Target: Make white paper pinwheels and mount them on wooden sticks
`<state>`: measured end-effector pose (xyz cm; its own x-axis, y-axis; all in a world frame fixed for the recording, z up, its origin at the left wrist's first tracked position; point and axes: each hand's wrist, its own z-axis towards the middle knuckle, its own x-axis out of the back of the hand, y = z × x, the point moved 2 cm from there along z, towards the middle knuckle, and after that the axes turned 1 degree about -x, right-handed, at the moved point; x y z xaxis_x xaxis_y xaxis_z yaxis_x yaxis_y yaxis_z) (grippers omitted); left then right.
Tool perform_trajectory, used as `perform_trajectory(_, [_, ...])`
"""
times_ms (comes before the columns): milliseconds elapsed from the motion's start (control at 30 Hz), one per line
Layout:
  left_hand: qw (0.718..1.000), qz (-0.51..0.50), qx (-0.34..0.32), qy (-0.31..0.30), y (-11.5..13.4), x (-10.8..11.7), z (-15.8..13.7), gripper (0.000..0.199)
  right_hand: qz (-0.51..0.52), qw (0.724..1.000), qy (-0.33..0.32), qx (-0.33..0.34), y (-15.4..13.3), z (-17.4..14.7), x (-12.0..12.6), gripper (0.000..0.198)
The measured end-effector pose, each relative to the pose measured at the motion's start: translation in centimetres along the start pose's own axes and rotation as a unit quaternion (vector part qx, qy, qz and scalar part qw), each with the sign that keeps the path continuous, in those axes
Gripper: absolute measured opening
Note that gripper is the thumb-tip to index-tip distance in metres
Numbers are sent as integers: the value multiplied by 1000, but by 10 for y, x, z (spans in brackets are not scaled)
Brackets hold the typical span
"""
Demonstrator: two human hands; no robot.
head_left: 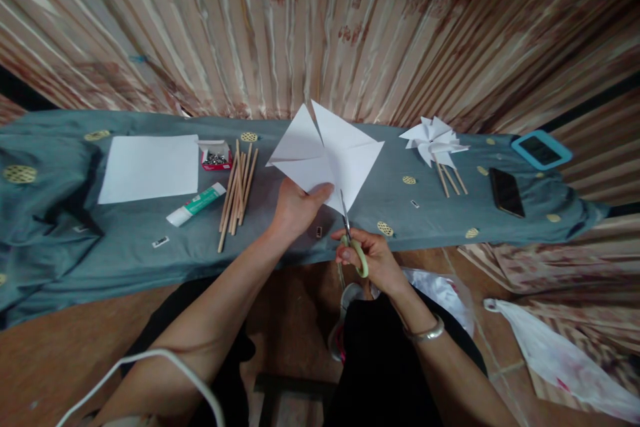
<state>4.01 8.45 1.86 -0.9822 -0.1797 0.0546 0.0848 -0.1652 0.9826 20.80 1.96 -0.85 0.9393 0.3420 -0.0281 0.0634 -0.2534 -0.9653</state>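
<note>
The left hand [297, 207] pinches a white paper square [350, 153] near its near-left edge, thumb on top and the other fingers hidden beneath; the square is above the middle of the grey-green cloth [435, 227], with slits running inward from its far, left and right corners; the right hand [373, 257] curls around the pale green handles of the scissors [359, 257], whose blades meet the square's near corner; to the left lie a loose bundle of wooden sticks [235, 193], a glue stick [197, 205], an open red box [217, 166] of small metal pieces and a blank white sheet [150, 169]; to the right lie white paper pinwheels [434, 140] on sticks, a dark phone [507, 192] and a blue-framed device [541, 149].
</note>
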Motion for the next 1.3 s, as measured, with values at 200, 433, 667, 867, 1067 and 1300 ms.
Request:
perform_trajectory(200, [1000,-11,3,-6,-1,0,-1,12,14,1000,3,-12,0,0,-1,40])
perform_trajectory(433, [1000,-2,9,-6,1,3,0,13,20,999,8,-26,2,1,-2,43])
perform_trajectory(667, [999,-2,15,-39,3,0,-6,12,-12,1000,1,8,-5,1,-1,41])
perform_trajectory(867, [999,-2,17,-33,1,0,-7,14,12,1000,18,-7,-4,2,-2,39])
perform_trajectory(1067, [999,3,25,-29,-1,2,-6,14,33,999,17,-20,0,4,-3,38])
perform_trajectory(1300, [998,-5,32,-51,1,1,-10,14,11,1000,15,-8,-4,4,-2,37])
